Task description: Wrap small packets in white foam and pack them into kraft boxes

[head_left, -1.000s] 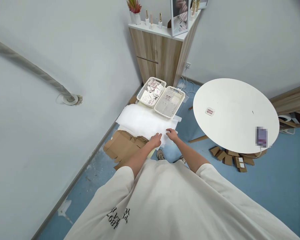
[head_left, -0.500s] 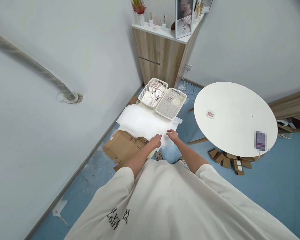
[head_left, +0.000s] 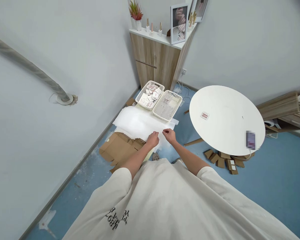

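Over the near edge of a white foam-like sheet (head_left: 137, 119), my left hand (head_left: 153, 139) is closed, its fingers curled into a pinch. My right hand (head_left: 169, 136) faces it across a small gap, thumb and fingertips pressed together. Whatever they pinch is too thin or small to name. Pale, translucent material shows below and between the hands. Beyond the sheet stand two white baskets: the left basket (head_left: 138, 98) holds many small white and pink packs, and the right basket (head_left: 180, 100) holds clear flat pieces.
Flattened brown cardboard (head_left: 117, 146) lies left of my forearm. A round white table (head_left: 227, 110) at right carries a small clear pack (head_left: 204, 115) and a blurred-out device (head_left: 250, 140). Small brown boxes (head_left: 219, 161) lie below it. A wood-grain cabinet (head_left: 162, 55) stands in the corner.
Both hands have risen slightly, and their fingers have drawn from a looser, extended pose into pinches. The camera view has tilted up and turned a little right. The baskets stay where they were.
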`<state>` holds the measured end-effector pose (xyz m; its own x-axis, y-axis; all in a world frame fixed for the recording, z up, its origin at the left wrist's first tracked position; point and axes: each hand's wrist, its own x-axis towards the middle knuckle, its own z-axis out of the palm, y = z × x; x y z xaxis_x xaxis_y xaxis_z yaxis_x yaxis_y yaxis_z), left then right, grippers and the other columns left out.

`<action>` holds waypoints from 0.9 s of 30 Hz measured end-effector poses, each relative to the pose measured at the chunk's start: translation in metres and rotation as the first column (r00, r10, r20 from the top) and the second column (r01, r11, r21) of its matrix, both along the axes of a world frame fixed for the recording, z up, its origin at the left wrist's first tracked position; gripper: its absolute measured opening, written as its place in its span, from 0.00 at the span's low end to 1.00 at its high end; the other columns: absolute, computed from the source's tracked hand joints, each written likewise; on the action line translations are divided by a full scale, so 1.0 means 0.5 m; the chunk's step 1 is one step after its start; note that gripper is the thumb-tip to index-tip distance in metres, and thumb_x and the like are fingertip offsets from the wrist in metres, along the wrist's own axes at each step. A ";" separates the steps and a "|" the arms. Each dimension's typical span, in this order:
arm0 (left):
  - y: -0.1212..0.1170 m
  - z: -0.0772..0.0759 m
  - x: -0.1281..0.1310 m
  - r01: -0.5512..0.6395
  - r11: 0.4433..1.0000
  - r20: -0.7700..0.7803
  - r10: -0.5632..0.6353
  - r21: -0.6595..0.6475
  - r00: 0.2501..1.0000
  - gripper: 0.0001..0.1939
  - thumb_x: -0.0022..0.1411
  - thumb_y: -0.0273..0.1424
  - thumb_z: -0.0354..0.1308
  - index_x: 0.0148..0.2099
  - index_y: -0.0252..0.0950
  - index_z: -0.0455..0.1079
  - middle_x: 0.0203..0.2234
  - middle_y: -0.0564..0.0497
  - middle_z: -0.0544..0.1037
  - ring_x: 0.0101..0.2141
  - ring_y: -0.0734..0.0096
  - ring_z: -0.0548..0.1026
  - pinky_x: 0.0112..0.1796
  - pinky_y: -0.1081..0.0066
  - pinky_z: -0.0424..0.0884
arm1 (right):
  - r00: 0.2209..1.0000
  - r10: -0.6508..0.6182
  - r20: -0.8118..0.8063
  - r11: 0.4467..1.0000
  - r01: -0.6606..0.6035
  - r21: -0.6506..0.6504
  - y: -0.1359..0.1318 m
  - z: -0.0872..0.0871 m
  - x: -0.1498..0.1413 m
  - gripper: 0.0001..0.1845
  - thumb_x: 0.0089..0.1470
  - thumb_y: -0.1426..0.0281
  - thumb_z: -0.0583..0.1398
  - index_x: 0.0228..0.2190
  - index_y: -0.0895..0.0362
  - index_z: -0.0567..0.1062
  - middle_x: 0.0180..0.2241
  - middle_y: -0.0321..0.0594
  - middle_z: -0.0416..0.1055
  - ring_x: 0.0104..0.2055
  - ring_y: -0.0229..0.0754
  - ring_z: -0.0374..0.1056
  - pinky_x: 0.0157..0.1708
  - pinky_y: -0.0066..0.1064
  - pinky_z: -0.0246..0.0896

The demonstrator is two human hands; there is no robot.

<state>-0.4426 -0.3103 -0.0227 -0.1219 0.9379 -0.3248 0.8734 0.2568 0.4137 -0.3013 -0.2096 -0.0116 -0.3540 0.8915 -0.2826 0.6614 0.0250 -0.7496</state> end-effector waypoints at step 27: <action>0.294 0.063 0.334 0.359 0.927 0.041 -0.365 0.103 0.930 0.27 0.69 0.29 0.46 0.69 0.37 0.57 0.68 0.40 0.57 0.61 0.51 0.65 0.58 0.55 0.64 | 0.970 -0.191 0.150 0.973 0.167 0.158 0.337 0.087 0.589 0.28 0.49 0.77 0.54 0.51 0.57 0.78 0.54 0.44 0.74 0.44 0.44 0.72 0.51 0.36 0.66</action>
<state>-0.2755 -0.1633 0.0088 0.2482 0.9408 -0.2310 0.8736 -0.1143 0.4731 -0.0067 -0.0411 0.0320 -0.1451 0.9715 -0.1875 0.7777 -0.0052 -0.6286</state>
